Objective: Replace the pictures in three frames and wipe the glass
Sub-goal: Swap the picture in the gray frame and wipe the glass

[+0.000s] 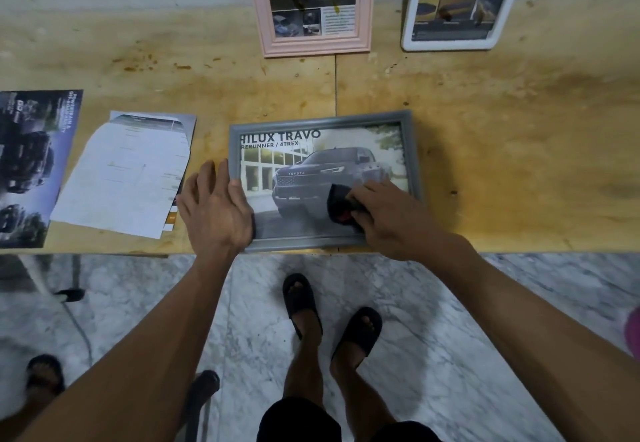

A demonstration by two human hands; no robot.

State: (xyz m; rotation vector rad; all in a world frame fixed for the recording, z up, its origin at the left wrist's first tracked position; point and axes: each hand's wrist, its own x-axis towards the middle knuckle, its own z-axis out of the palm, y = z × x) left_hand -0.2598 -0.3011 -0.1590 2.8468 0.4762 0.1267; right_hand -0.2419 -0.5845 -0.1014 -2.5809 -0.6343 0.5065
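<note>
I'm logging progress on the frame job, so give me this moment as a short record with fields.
Frame in work: grey wooden frame with truck picture, flat at table's near edge
Left hand: flat on the frame's left side, steadying it
Right hand: presses dark cloth on the glass
Other frames: pink frame, white frame, both at the wall
Loose prints: paper sheets, left of the grey frame

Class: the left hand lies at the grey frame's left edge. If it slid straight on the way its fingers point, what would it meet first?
Probably nothing: the left hand's fingers point away across bare table beside the grey frame.
</note>
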